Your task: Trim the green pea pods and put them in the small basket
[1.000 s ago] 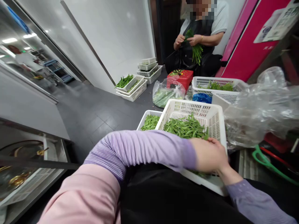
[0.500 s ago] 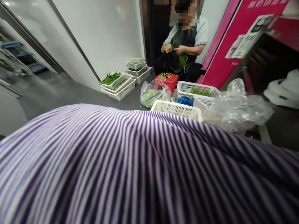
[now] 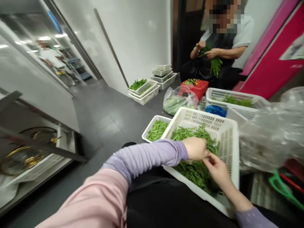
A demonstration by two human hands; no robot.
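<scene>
Both hands meet above a large white plastic basket (image 3: 228, 139) that holds green leafy vegetables and pods (image 3: 190, 131). My left hand (image 3: 195, 148), in a lilac striped sleeve, has its fingers curled closed, and its fingertips are hidden from me. Close by on the right, my right hand (image 3: 218, 171) has thumb and forefinger pinched together, near the left fingers. Whatever is between the fingers is too small or covered to make out. A smaller white basket (image 3: 146, 136) of green pods stands left of the large one.
Opposite sits a person (image 3: 223, 41) holding a bunch of green stems. Between us are a red stool (image 3: 201, 90), a bag of greens (image 3: 175, 103) and another white basket (image 3: 258, 103). Clear plastic bags (image 3: 266, 139) lie right; stacked trays (image 3: 144, 98) stand left. Another person (image 3: 52, 58) is in the doorway.
The striped sleeve that filled the lower view has dropped away. Both hands and the large basket's contents now show. The view has shifted, so the background sits farther right.
</scene>
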